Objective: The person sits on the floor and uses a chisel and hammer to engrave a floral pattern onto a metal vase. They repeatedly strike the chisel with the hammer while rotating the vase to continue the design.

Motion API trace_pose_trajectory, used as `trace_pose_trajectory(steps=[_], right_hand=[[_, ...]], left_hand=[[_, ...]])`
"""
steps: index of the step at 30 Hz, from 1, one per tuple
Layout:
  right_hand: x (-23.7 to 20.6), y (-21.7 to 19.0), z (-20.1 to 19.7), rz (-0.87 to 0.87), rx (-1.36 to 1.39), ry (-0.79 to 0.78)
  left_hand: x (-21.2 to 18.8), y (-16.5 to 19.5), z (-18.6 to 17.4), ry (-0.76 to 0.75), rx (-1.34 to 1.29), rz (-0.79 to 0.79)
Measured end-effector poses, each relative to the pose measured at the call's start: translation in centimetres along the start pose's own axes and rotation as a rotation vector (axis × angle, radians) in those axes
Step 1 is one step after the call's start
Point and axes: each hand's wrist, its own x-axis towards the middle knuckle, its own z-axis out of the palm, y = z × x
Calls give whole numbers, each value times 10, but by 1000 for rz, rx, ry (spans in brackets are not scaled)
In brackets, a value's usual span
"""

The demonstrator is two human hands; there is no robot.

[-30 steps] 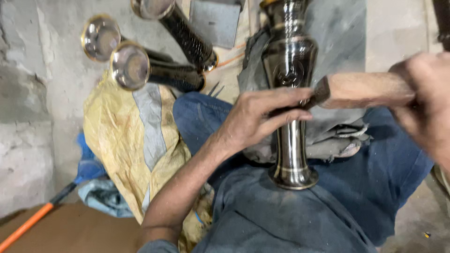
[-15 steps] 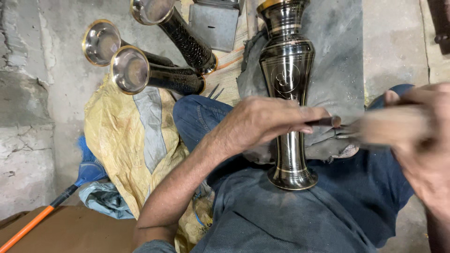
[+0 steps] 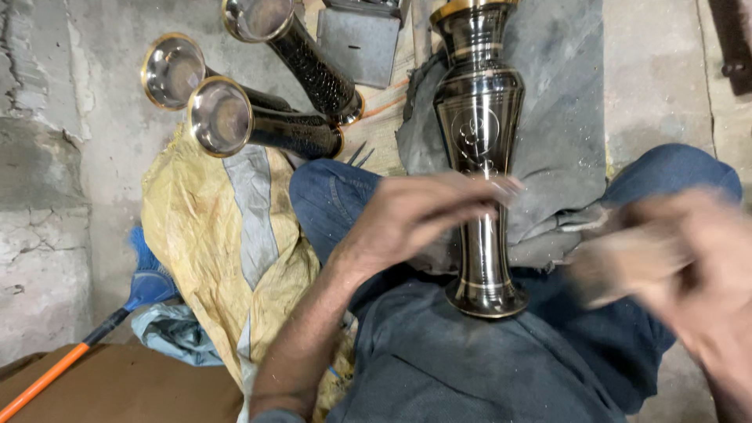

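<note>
- Our left hand [image 3: 415, 215] lies across the middle of the tall shiny metal vase [image 3: 479, 157]. Its fingers [image 3: 470, 192] curl over the front of the vase and hold it.
- The vase lies on our lap, on the grey cloth [image 3: 564, 117]. Its round foot sits just below our left hand, and its gold top points away from us.
- Something thin may poke out past the fingertips, but it is too blurry for us to say what.
- Our right hand [image 3: 674, 266] is off to the right of the vase, not touching it. It is one big blur. We cannot tell if it is open or closed, or if it holds anything.
- We think the work here is marking the vase. To do it well, we should keep the left hand firm so the vase does not roll, and bring the right hand in straight and gently.
- A flower shape is cut into the vase just above our left hand. Small marks like that need slow, careful moves.
- Three more vases [image 3: 258, 121] lie up and to the left of our left hand, beside the yellow sack [image 3: 227, 235].
- The top of the held vase is cut off by the edge of the view.
- An orange stick [image 3: 47, 380] lies far down to the left.
</note>
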Motion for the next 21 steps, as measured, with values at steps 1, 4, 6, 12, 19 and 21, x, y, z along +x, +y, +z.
trace_pose_trajectory(steps=[1, 4, 6, 12, 19, 21], right_hand=[[-5, -4, 4, -51, 29, -67], [-26, -24, 20, -241, 102, -218], [-32, -30, 36, -295, 84, -186], [-30, -21, 65, -58, 211, -140], [-9, -10, 48, 150, 459, -280], [7, 0, 29, 460, 392, -255]], left_hand=[[-3, 0, -3, 132, 21, -129], [-10, -1, -12, 525, -91, -438], [-8, -4, -15, 657, -169, -531], [10, -1, -1, 512, -244, -448], [42, 2, 15, 243, 177, -319], [47, 1, 14, 173, 229, -277]])
